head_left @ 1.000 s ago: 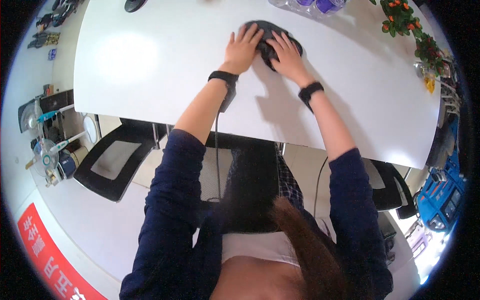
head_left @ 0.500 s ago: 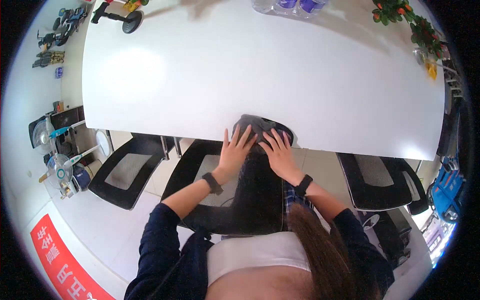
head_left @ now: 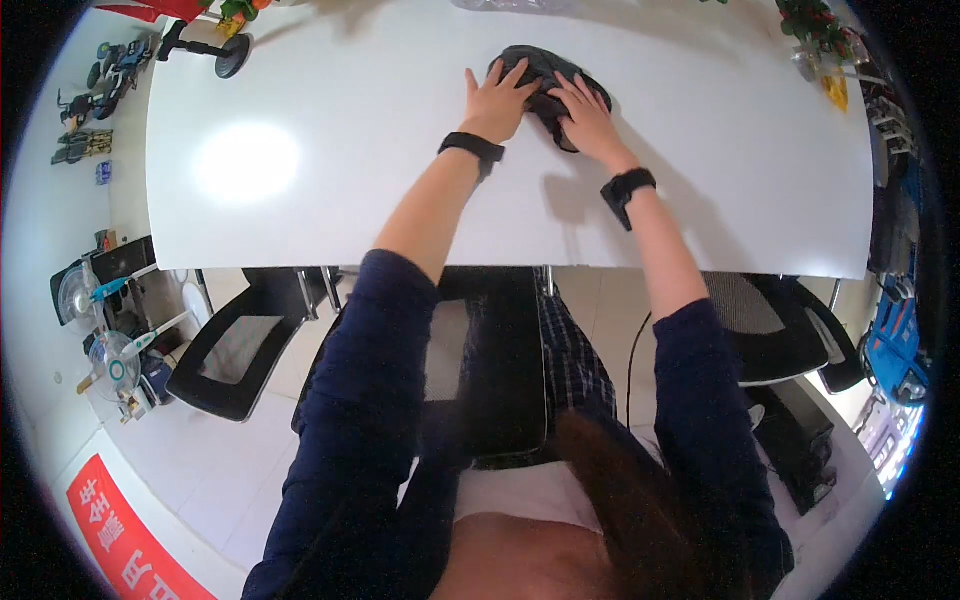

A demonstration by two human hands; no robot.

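A crumpled dark grey cloth (head_left: 545, 75) lies on the far part of the white table (head_left: 370, 160). My left hand (head_left: 497, 105) presses on its left side with the fingers stretched out and spread. On the cloth's right side rests my right hand (head_left: 592, 122), its fingers also extended and slightly apart. Both palms face down, and the fingers partly cover the cloth. A loose end of it hangs toward me between the two hands. Each wrist wears a black band, and both arms reach far forward over the table.
A black stand with a round base (head_left: 232, 56) is at the table's far left. Clear plastic packaging (head_left: 510, 4) touches the far edge, and a potted plant (head_left: 815, 25) stands far right. Black chairs (head_left: 228, 355) line the near edge; fans (head_left: 115, 350) stand left.
Both hands have moved from the table's near edge far forward, taking the cloth along. My arms are now stretched out. The view has shifted somewhat.
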